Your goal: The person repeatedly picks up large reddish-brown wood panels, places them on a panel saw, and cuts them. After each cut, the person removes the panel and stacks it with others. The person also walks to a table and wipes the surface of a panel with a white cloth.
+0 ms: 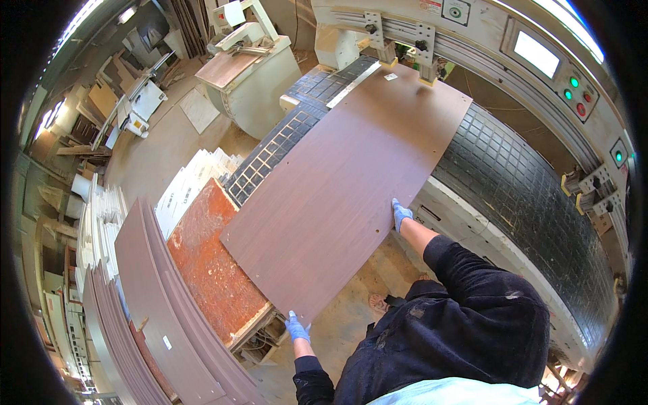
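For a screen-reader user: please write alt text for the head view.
A person's gloved left hand and right hand grip a large brown panel lying on a gridded machine bed. Stacked boards stand at left.

bare floor [351,317] looks passable beneath the panel [337,182]; orange cart [216,270] crowds left.

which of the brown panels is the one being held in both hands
The large brown panel lying across the black grid machine bed, gripped by left hand and right hand; the others lean stacked, untouched.
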Action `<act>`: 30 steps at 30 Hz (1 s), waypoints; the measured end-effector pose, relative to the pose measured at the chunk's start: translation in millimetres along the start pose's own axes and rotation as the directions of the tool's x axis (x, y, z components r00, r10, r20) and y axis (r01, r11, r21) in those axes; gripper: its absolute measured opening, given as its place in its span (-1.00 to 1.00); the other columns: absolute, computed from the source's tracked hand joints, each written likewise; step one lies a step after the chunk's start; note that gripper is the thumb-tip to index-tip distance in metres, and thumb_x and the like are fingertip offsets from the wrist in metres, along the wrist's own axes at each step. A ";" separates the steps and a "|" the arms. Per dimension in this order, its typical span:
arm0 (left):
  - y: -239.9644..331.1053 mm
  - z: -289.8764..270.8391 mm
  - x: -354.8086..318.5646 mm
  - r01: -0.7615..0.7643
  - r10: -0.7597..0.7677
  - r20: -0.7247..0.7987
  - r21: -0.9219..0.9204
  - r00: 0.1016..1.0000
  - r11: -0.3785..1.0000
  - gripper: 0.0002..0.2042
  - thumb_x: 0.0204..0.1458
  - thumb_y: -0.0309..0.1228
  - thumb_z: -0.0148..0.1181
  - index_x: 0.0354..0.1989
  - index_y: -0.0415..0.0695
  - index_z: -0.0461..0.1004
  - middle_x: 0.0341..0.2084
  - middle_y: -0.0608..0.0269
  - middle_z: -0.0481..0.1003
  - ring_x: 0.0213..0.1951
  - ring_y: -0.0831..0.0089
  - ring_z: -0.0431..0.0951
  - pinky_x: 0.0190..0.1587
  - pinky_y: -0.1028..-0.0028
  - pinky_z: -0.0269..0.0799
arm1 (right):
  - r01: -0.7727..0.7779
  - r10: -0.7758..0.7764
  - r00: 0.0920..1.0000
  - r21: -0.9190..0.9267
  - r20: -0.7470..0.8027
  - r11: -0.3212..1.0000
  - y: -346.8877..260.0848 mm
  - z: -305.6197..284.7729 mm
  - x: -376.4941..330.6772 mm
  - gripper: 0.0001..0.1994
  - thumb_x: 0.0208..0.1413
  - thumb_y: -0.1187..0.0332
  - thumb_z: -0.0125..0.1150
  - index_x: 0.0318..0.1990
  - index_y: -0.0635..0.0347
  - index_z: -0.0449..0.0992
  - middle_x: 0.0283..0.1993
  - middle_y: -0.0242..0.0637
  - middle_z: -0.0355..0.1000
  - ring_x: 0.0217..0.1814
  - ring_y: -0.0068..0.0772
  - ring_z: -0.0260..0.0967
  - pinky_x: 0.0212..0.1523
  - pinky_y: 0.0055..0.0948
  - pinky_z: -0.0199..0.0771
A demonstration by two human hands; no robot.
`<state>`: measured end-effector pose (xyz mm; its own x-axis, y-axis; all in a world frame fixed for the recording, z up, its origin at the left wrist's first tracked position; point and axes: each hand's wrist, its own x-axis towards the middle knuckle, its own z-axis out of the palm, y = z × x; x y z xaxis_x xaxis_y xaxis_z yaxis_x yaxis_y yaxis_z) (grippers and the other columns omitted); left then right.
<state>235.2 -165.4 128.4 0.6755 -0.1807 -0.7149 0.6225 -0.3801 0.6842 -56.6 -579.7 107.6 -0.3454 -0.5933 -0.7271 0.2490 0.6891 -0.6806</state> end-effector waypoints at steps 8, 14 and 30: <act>9.4 -1.7 -5.1 -0.008 0.009 -0.039 0.026 0.999 1.000 -0.42 0.03 0.02 0.04 0.19 0.11 0.05 0.11 0.32 0.21 0.04 0.18 0.30 -0.16 -0.08 0.34 | 0.023 -0.025 0.995 0.016 0.092 1.000 -4.9 3.3 -16.5 -0.31 -0.10 0.11 0.32 0.12 0.39 0.25 0.12 -0.07 0.32 0.10 -0.23 0.31 0.07 -0.37 0.34; 12.5 6.0 -4.9 0.017 -0.016 -0.027 0.040 1.000 0.999 -0.42 0.00 0.06 0.06 0.17 0.13 0.13 0.10 0.35 0.24 0.06 0.25 0.29 -0.14 0.05 0.34 | 0.021 -0.015 0.998 -0.102 0.066 0.995 -12.8 -7.5 -13.2 -0.27 -0.08 0.00 0.27 0.13 0.40 0.25 0.17 -0.05 0.26 0.14 -0.17 0.27 0.16 -0.35 0.23; -39.5 20.3 -54.3 -0.103 0.068 -0.095 -0.439 0.993 0.893 -0.11 -0.13 0.43 -0.26 0.33 0.13 -0.09 0.31 0.29 -0.02 0.31 0.22 -0.03 0.23 0.12 -0.10 | 0.698 -0.779 0.597 -0.601 0.190 0.389 -333.3 -118.7 33.1 -0.55 -0.06 0.08 0.14 -0.03 0.08 0.42 0.01 -0.09 0.38 0.02 -0.11 0.36 0.04 -0.22 0.31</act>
<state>165.9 -159.0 137.2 0.7509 -0.1193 -0.6496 0.6593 0.0777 0.7479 -258.4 -779.5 321.1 -0.2285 -0.9704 0.0787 -0.6881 0.1038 -0.7181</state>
